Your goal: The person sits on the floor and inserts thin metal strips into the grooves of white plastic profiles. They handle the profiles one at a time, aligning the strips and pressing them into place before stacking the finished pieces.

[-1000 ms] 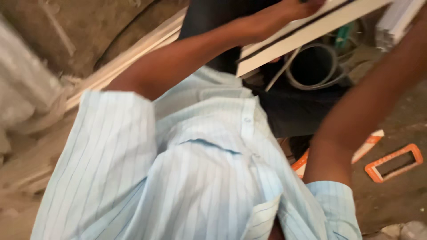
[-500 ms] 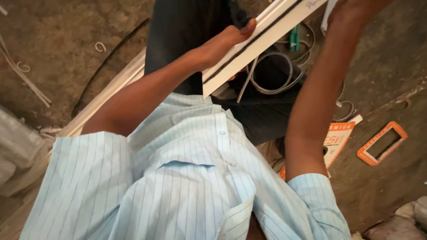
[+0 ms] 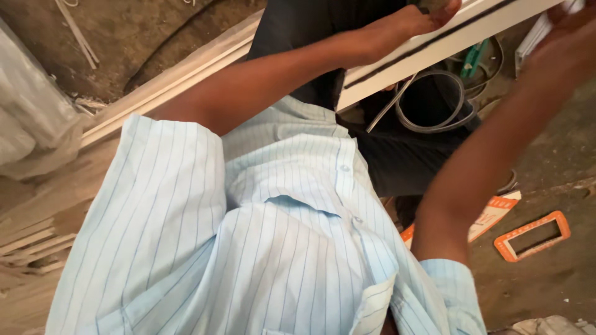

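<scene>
Left hand grip is closing over the top edge of a long white trim strip; right hand is blurring beside the strip, grip unclear. Strip is spanning above the person's lap, looking light, stiff yet bendy, best held mid-length. Below it, hose coil; farther down, orange frame.

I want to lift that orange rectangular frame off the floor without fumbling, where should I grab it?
Pinch one long side bar of the orange rectangular plastic frame from above. It lies flat on the dirt floor with an open middle, so fingers can slip through the opening and close around a bar.
</scene>
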